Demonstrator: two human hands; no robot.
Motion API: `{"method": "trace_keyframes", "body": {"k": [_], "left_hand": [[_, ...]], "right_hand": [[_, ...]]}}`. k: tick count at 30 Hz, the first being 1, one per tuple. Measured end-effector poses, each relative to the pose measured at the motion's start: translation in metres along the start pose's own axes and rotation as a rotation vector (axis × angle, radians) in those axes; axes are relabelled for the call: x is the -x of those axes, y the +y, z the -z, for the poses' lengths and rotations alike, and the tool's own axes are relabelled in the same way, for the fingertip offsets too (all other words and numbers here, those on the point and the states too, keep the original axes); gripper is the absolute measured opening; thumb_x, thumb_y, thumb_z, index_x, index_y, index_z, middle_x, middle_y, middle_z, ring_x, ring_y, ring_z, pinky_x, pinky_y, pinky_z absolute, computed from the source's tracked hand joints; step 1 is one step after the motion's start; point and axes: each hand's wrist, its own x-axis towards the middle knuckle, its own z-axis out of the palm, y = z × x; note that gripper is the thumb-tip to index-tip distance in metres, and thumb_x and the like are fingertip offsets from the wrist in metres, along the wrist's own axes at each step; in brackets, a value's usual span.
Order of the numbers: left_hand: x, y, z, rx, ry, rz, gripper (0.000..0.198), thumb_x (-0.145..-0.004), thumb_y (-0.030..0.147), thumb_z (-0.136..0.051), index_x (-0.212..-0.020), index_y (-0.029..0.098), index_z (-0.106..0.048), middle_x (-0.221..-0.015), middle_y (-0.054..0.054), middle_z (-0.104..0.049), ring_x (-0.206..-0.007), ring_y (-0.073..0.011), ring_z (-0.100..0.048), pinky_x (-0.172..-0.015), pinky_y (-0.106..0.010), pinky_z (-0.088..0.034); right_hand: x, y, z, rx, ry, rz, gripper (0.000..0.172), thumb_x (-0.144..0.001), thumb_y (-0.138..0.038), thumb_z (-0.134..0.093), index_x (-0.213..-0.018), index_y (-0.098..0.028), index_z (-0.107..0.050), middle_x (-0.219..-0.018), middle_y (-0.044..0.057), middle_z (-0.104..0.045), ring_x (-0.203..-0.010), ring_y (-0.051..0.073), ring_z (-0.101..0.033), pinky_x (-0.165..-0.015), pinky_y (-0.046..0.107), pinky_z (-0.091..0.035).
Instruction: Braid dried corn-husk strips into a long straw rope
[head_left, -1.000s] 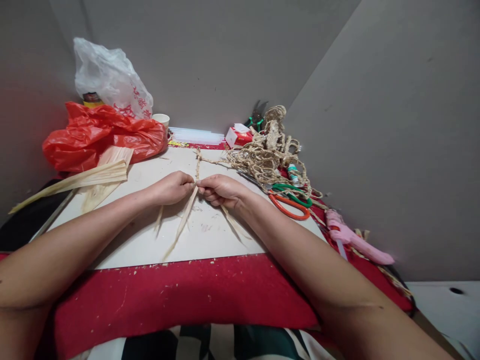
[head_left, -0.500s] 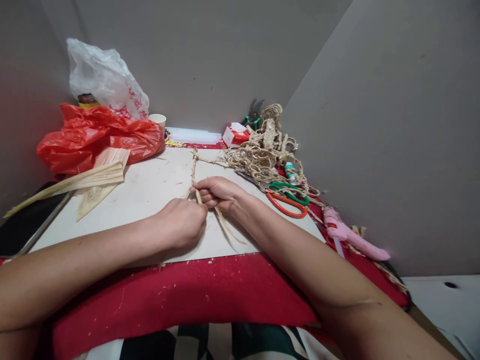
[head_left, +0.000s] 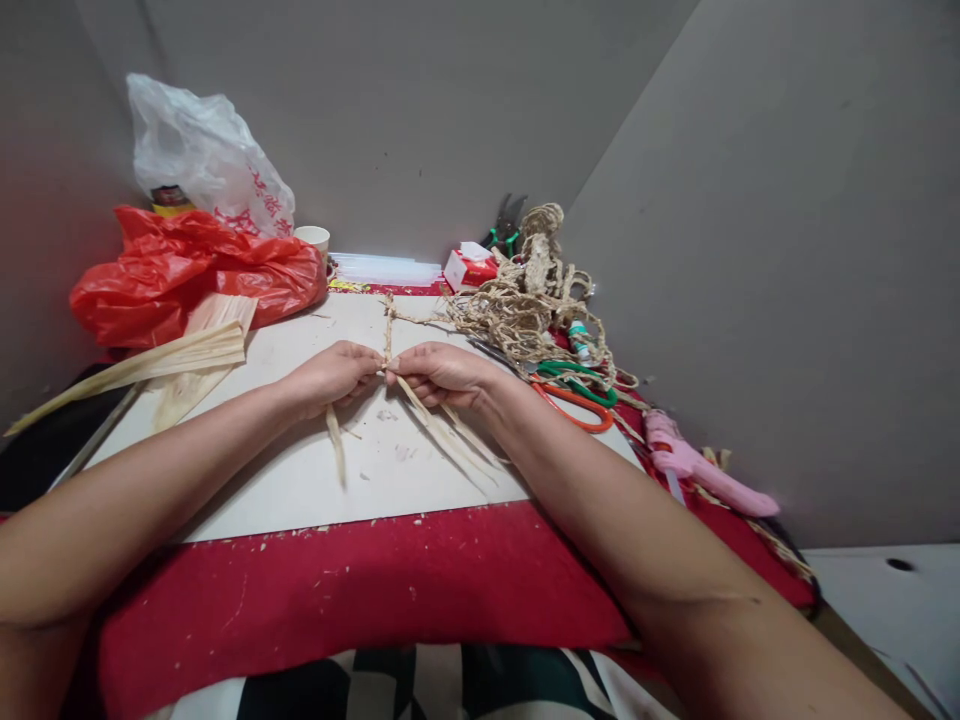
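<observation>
A thin corn husk braid (head_left: 388,330) runs straight away from my fingertips over the white board (head_left: 300,490). My right hand (head_left: 442,375) pinches its near end between thumb and forefinger, the other fingers curled. Loose husk strips (head_left: 442,440) trail from under that hand toward the board's front edge. Close against it on the left, my left hand (head_left: 337,375) is closed on a husk strip at the same spot. A strip end (head_left: 336,445) hangs below the left palm. Where the strips cross is partly hidden by my fingers.
A heap of braided cord (head_left: 517,310) lies at the back right, linked to the braid. Near it are scissors (head_left: 574,400), pliers (head_left: 504,235) and a pink glue gun (head_left: 705,470). Wide husks (head_left: 180,360) and a red plastic bag (head_left: 202,270) occupy the left.
My left hand has moved up and left from below the right hand to the braid's end, and its strip now hangs on the left. The right hand stays at the braid.
</observation>
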Motion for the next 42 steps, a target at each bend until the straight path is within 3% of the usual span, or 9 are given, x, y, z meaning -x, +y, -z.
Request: {"method": "trace_keyframes", "body": {"k": [5, 11, 21, 29, 32, 36, 37, 40, 42], "left_hand": [[-0.005, -0.004, 0.006, -0.159, 0.036, -0.012, 0.015, -0.075, 0.022, -0.050, -0.070, 0.013, -0.061, -0.044, 0.006, -0.029, -0.035, -0.0040, -0.019, -0.037, -0.022, -0.009], [-0.005, -0.003, 0.000, -0.116, 0.033, 0.001, 0.019, -0.078, 0.023, -0.049, -0.061, 0.016, -0.052, -0.041, 0.007, -0.027, -0.033, -0.0045, -0.018, -0.037, -0.023, -0.009], [-0.004, -0.003, -0.004, -0.082, 0.149, 0.006, 0.020, -0.078, 0.020, -0.050, -0.059, 0.015, -0.053, -0.038, 0.008, -0.026, -0.032, -0.0037, -0.018, -0.038, -0.022, -0.010], [0.001, -0.004, -0.007, 0.188, 0.046, 0.014, 0.030, -0.077, 0.018, -0.050, -0.050, 0.017, -0.036, -0.039, 0.008, -0.025, -0.032, -0.0026, -0.020, -0.036, -0.021, -0.010], [0.001, -0.005, -0.006, 0.188, 0.037, 0.020, 0.022, -0.075, 0.016, -0.054, -0.055, 0.015, -0.046, -0.038, 0.008, -0.028, -0.032, -0.0021, -0.021, -0.036, -0.020, -0.011], [0.001, -0.003, -0.003, 0.258, -0.005, 0.009, 0.017, -0.074, 0.017, -0.058, -0.060, 0.014, -0.048, -0.039, 0.009, -0.026, -0.034, -0.0017, -0.018, -0.037, -0.019, -0.010], [0.001, -0.002, -0.002, 0.273, -0.012, 0.010, 0.017, -0.074, 0.017, -0.059, -0.060, 0.014, -0.048, -0.039, 0.009, -0.025, -0.034, -0.0016, -0.017, -0.037, -0.019, -0.010], [0.001, -0.001, 0.000, 0.299, -0.050, 0.028, 0.014, -0.074, 0.018, -0.060, -0.064, 0.014, -0.051, -0.042, 0.010, -0.023, -0.035, -0.0017, -0.016, -0.038, -0.018, -0.009], [0.000, -0.002, 0.001, 0.308, -0.071, 0.038, 0.012, -0.075, 0.018, -0.059, -0.066, 0.014, -0.052, -0.043, 0.010, -0.021, -0.036, -0.0019, -0.015, -0.038, -0.018, -0.008]], "right_hand": [[0.005, -0.003, 0.001, 0.438, 0.088, 0.109, 0.019, -0.082, -0.026, -0.053, -0.072, -0.011, -0.060, -0.040, -0.008, -0.031, -0.035, 0.004, -0.021, -0.037, 0.019, -0.015], [0.008, -0.006, -0.012, 0.908, 0.261, 0.240, 0.024, -0.081, -0.020, -0.047, -0.074, -0.008, -0.066, -0.058, -0.002, -0.049, -0.052, 0.007, -0.036, -0.052, 0.020, -0.029], [0.030, -0.027, -0.023, 1.142, 0.344, 0.182, 0.025, -0.079, -0.018, -0.045, -0.075, -0.008, -0.068, -0.058, 0.000, -0.051, -0.052, 0.008, -0.039, -0.051, 0.021, -0.029], [0.023, -0.002, -0.061, 1.435, 0.381, 0.113, 0.032, -0.084, -0.022, -0.037, -0.093, -0.010, -0.066, -0.093, 0.016, -0.067, -0.077, 0.020, -0.059, -0.068, 0.029, -0.041], [0.033, -0.006, -0.067, 1.475, 0.261, 0.120, 0.029, -0.083, -0.020, -0.039, -0.089, -0.009, -0.065, -0.091, 0.016, -0.067, -0.073, 0.019, -0.060, -0.065, 0.028, -0.041], [0.050, -0.026, -0.051, 1.161, -0.211, 0.160, 0.027, -0.086, -0.028, -0.046, -0.071, -0.011, -0.061, -0.064, 0.006, -0.064, -0.054, 0.010, -0.053, -0.055, 0.022, -0.039], [0.051, -0.029, -0.044, 1.054, -0.179, 0.182, 0.030, -0.087, -0.032, -0.047, -0.069, -0.012, -0.059, -0.058, 0.004, -0.061, -0.050, 0.009, -0.051, -0.053, 0.021, -0.038], [0.041, -0.032, -0.021, 0.831, 0.349, 0.344, 0.032, -0.088, -0.036, -0.046, -0.068, -0.013, -0.055, -0.055, 0.002, -0.056, -0.049, 0.008, -0.048, -0.050, 0.019, -0.036], [0.028, -0.026, -0.013, 0.703, 0.523, 0.382, 0.029, -0.089, -0.033, -0.047, -0.069, -0.013, -0.054, -0.059, 0.003, -0.057, -0.052, 0.008, -0.049, -0.050, 0.018, -0.036]]}}
